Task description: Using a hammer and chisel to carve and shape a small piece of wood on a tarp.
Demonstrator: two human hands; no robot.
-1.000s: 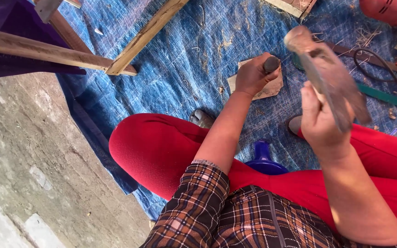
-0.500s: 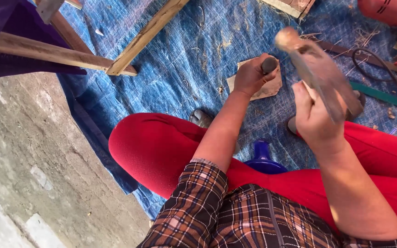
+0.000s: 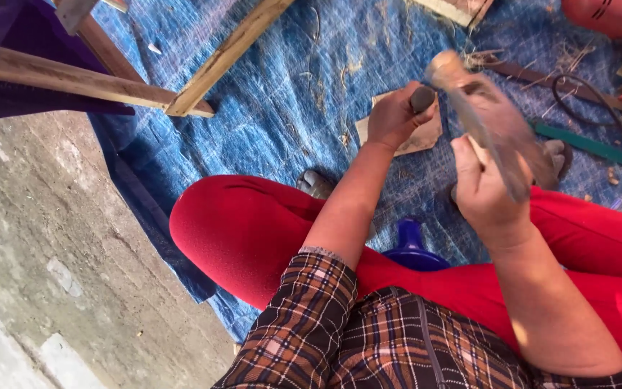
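The right hand (image 3: 485,193) was closed around a blurred wooden tool (image 3: 487,122) whose long axis ran from the fist up and left, away from the body. The left hand (image 3: 395,115) gripped a dark handle (image 3: 422,99) over a flat wooden piece (image 3: 415,137) on the blue tarp (image 3: 282,108).

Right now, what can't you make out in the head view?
- Tool in the right hand: motion-blurred wooden shape, kind unclear.
- Dark rod in the left hand: lower end hidden by the fist.
- Red power tool: cut off at the top right edge.
- Blue object: base hidden by the red legs.
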